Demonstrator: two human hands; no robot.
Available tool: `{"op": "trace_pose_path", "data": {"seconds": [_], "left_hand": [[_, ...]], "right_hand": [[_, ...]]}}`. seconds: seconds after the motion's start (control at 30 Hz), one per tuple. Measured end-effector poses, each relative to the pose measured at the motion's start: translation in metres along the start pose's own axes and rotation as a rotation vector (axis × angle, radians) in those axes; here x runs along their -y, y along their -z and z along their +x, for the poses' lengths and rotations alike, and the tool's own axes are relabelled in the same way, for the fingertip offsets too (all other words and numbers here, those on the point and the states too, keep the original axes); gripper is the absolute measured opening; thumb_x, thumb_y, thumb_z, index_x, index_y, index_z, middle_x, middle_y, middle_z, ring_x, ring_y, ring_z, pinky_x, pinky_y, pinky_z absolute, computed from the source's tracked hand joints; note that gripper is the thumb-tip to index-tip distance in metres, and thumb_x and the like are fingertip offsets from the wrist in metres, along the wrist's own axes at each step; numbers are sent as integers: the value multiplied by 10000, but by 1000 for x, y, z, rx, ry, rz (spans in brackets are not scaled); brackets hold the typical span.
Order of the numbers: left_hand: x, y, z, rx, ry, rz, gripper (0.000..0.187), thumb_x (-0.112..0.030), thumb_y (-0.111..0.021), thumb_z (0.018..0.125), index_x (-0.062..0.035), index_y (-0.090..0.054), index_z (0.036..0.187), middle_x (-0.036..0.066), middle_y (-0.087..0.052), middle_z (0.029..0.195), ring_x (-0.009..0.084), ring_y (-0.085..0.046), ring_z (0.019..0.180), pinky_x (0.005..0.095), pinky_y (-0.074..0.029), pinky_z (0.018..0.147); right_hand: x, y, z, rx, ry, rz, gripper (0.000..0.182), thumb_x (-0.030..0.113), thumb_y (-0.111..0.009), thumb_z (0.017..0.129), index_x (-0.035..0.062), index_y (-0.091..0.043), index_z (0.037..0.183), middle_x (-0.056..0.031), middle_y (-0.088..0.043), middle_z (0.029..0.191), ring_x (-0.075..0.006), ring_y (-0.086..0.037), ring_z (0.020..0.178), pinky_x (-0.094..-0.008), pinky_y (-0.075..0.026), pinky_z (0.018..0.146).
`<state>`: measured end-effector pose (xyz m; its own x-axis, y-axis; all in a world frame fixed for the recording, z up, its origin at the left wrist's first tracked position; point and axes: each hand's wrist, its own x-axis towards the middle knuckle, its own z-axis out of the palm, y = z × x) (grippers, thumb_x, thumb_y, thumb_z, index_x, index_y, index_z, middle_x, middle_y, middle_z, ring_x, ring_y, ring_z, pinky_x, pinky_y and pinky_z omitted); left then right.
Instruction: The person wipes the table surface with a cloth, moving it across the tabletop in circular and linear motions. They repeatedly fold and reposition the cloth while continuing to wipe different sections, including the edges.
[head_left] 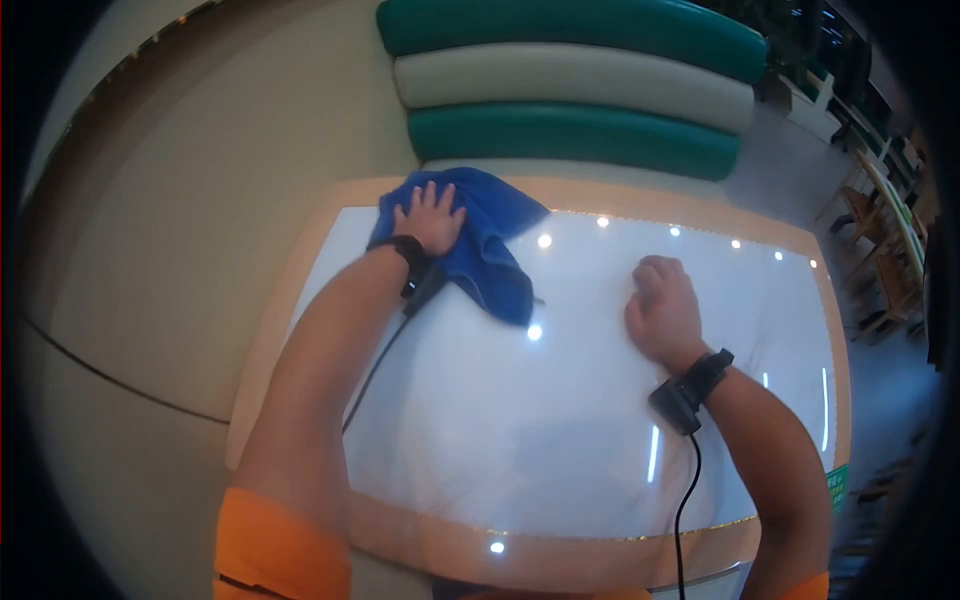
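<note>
My left hand (432,220) lies flat with its fingers spread on a blue cloth (490,250). The cloth is rumpled over the far left corner of the table, and one of its corners trails toward the middle. On the right half of the glossy white tabletop (560,420), my right hand (665,308) rests with the fingers curled in. A greyish patch shows by those fingers, but I cannot make out whether it is a held thing. Both wrists wear black bands, each with a cabled device.
A green and cream padded bench back (570,80) stands behind the table's far edge. The pale wall (200,200) runs along the left side. Wooden chairs (885,285) are at the far right. A black cable (690,500) hangs from the right wrist across the tabletop.
</note>
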<state>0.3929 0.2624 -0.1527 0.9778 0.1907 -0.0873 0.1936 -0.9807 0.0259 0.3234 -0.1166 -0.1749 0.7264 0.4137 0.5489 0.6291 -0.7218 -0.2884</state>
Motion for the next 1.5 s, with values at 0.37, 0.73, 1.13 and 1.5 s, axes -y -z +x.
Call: {"op": "trace_pose_path", "data": {"seconds": [0.37, 0.73, 1.13, 1.5], "left_hand": [[35, 3, 18, -33, -222, 45, 761, -560, -298, 1063, -33, -220, 1606, 170, -152, 1692, 307, -133, 1569, 504, -154, 1254], [69, -6, -287, 58, -350, 18, 797, -471, -531, 1014, 4, -237, 1583, 295, -147, 1652, 447, -142, 1541, 570, -197, 1224], [86, -10, -477, 125, -203, -105, 706, -268, -653, 941, 21, -363, 1516, 301, -261, 1606, 466, -228, 1511, 595, -261, 1180], [107, -14, -194, 43, -188, -12, 657, -412, -395, 1079, 14, -268, 1562, 291, -187, 1642, 438, -190, 1529, 560, -197, 1225]], "right_hand": [[8, 7, 2, 33, -55, -5, 273, 83, -618, 774, -5, -616, 1033, -161, -603, 1184, -362, -538, 1131, -464, -460, 972], [-10, -4, -6, -24, -41, -8, 200, 83, -601, 778, -13, -619, 952, -165, -614, 1111, -380, -539, 1091, -468, -486, 946], [-12, -9, -11, -41, -6, -3, 202, 84, -604, 804, -22, -603, 977, -178, -598, 1104, -369, -548, 1078, -465, -489, 939], [-13, -10, -11, 38, -33, -32, 281, 19, -591, 795, -32, -587, 1071, -199, -598, 1200, -398, -535, 1145, -468, -473, 986]]}}
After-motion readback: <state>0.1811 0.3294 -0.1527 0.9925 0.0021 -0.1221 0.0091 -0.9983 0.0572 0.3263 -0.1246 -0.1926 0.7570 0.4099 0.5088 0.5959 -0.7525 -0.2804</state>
